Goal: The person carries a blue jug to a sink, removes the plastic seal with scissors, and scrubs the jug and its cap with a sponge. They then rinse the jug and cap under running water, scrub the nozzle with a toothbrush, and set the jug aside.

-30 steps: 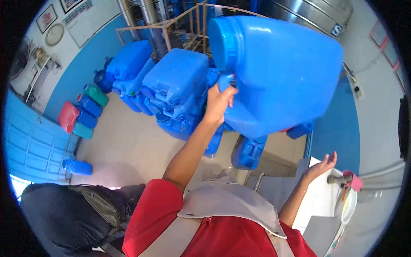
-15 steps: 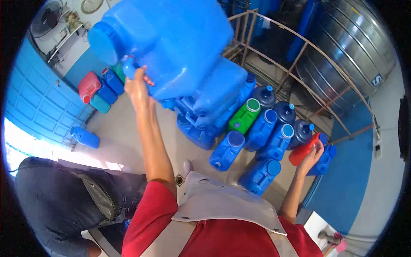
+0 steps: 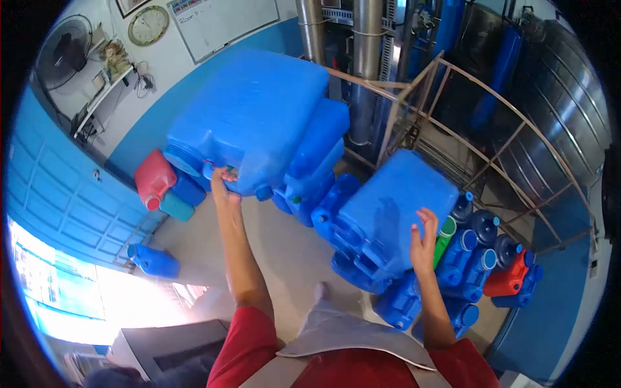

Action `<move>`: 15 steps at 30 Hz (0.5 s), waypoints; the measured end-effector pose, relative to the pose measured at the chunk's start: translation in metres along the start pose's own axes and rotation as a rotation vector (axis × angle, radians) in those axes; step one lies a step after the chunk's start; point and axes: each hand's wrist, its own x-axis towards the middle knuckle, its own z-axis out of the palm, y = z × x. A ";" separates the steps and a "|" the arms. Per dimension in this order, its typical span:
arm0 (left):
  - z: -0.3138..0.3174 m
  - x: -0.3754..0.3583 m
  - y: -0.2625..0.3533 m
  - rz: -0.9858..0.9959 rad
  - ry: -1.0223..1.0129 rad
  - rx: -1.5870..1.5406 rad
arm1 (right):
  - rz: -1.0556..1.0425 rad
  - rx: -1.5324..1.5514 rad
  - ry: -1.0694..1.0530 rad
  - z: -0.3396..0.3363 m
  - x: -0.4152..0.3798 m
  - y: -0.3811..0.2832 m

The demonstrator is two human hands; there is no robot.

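My left hand [image 3: 226,184] grips the handle of a large blue water jug [image 3: 252,110], which lies on its side with its round cap [image 3: 183,158] facing left. This jug overlaps other blue jugs [image 3: 323,139] grouped just behind and below it. My right hand [image 3: 424,242] is raised with fingers apart and nothing in it. It overlaps the front right side of another large blue jug [image 3: 394,194], which lies over more jugs.
Right of me stand blue jugs [image 3: 462,246], a green jug [image 3: 445,238] and a red jug [image 3: 508,277], before a metal railing [image 3: 491,84] and steel tank [image 3: 556,110]. By the left wall are a red jug [image 3: 155,178] and a blue jug [image 3: 154,260] on the floor.
The view has swung left and up. My left hand still holds the blue jug, now lower against the jugs behind. My right hand has moved from beside the red jug to the middle blue jug.
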 end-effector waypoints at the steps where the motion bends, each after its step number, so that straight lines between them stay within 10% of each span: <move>1: 0.002 0.026 -0.007 -0.058 -0.042 0.003 | -0.049 -0.106 -0.058 0.019 0.009 -0.012; 15: 0.004 0.212 -0.152 -0.435 0.033 -0.102 | 0.117 -0.354 -0.070 0.082 0.063 0.009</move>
